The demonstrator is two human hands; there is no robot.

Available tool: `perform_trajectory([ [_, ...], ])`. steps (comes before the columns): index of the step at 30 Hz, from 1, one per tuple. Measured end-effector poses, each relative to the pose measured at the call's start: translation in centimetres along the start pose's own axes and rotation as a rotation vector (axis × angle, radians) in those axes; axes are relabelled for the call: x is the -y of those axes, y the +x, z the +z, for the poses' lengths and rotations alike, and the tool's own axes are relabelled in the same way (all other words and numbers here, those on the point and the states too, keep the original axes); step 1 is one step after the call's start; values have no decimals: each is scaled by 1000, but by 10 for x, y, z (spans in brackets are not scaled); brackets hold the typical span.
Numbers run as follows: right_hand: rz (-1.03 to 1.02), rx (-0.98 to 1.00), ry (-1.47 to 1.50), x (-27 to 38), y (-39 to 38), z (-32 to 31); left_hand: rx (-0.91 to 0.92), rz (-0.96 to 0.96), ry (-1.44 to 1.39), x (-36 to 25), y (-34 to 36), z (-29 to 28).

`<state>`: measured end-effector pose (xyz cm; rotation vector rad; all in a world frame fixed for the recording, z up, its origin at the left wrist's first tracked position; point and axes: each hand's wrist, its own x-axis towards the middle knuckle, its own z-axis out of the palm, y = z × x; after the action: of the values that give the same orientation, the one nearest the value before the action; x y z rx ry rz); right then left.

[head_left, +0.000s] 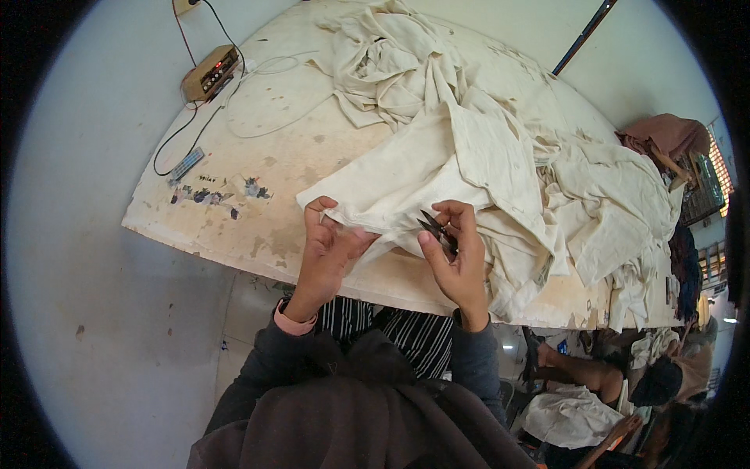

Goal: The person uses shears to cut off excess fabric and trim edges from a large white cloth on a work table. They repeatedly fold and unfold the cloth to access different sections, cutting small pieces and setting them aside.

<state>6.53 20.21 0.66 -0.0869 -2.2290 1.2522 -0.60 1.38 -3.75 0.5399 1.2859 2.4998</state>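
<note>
At frame center, the left hand [324, 254] clamps cream cloth [418, 176] between its fingers; the right hand [462, 262] clamps black snips [433, 225] in its fingers.

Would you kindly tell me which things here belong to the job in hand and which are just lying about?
Likely the job: cream cloth, pinched in the left hand; dark snips, in the right hand.
Seemingly lying about: remote control; brown box.

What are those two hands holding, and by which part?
The left hand holds the cream cloth by its near edge. The right hand holds small dark scissors by the handle end, mostly hidden by the fingers, with the blades exposed.
</note>
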Motion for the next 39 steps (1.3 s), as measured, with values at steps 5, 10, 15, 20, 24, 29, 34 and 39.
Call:
perform_trajectory([
  [5, -42, 56, -109, 5, -10, 1, -19, 66, 205, 2, 0, -1],
  [10, -187, 25, -223, -13, -32, 9, -94, -165, 57, 4, -2, -6],
  [15, -214, 15, -259, -14, -40, 16, -152, -265, -50, 1, -2, -4],
  [20, -242, -7, -265, -10, -38, 21, -139, -314, -105, 3, -1, -9],
  [24, -272, -26, -283, -10, -36, 21, -82, -321, -48, 0, -2, -3],
  [29, -310, -42, -322, -12, -35, 19, -31, -323, -74, 3, 0, -5],
  [34, -349, -7, -357, -17, -34, 14, -19, -343, -85, 2, 2, -4],
  [39, -385, 7, -410, -18, -32, 12, -19, -358, -102, 1, 2, -4],
])
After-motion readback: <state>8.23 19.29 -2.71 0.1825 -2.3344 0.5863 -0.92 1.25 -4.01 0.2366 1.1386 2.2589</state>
